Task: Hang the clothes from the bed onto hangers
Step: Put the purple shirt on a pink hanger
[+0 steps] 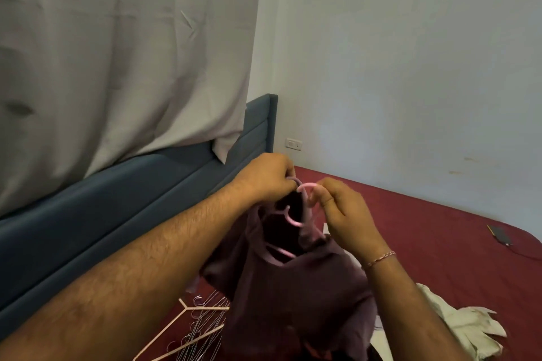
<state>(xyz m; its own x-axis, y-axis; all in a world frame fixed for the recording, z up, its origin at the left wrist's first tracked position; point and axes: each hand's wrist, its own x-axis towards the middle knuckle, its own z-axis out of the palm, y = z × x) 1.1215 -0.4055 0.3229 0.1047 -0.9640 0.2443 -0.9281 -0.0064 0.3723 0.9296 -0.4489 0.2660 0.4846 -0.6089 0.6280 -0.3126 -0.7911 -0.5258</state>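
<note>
A dark purple garment [287,296] hangs in front of me above the red bed [425,228]. Pink plastic hangers [305,208] sit in its neck opening, their hooks sticking up. My left hand [267,182] grips one pink hook from the left, fingers curled round it. My right hand [343,214] pinches the tip of a second pink hook between thumb and forefinger. The hangers' lower parts are hidden inside the cloth.
A heap of thin pink hangers [202,328] lies on the bed below my left arm. White clothes [469,328] lie at the lower right. A blue padded headboard [117,214] and a grey curtain [117,53] stand at the left. A dark phone [500,234] rests at the right.
</note>
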